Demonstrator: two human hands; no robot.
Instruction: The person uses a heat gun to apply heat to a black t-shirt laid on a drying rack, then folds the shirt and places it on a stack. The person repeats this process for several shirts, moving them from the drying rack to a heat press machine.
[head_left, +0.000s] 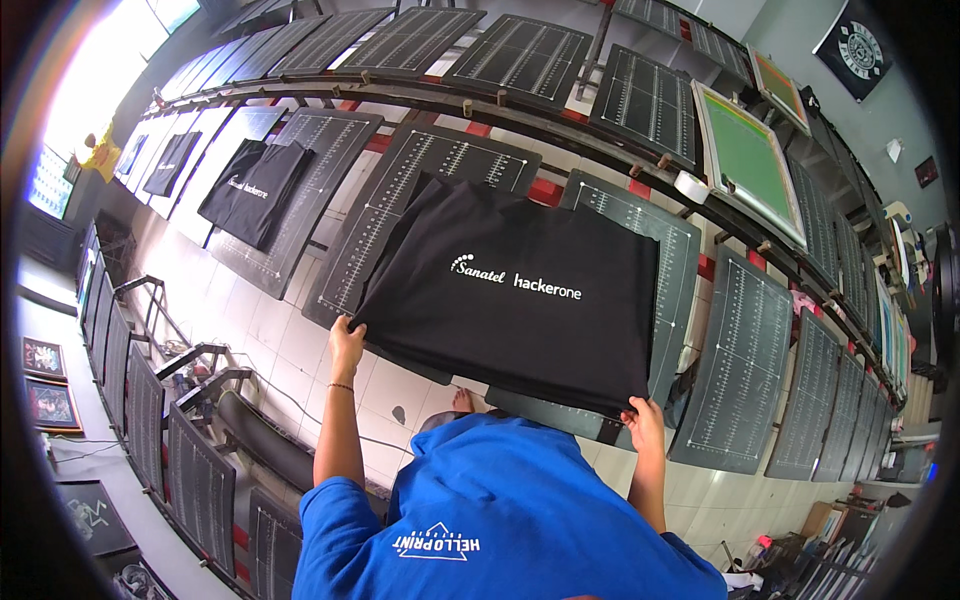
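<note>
A wide piece of black cloth [510, 325] with white printed lettering across its middle is stretched out in front of me; whether it is a whole garment or a cut panel I cannot tell. My left hand [347, 342] pinches its near left corner. At the near right corner, the fingers of my right hand [643, 424] are closed on the edge. Beneath the cloth show parts of two dark printing boards marked with white rulings, the left board [440, 155] and the right board [672, 240]. The cloth spans the gap between them.
Another black printed cloth [258, 192] lies on a board to the left. Rows of ruled boards run along both sides. A framed screen with a green mesh [748, 155] leans at the far right, near a roll of white tape [691, 187]. White floor tiles [270, 330] show between.
</note>
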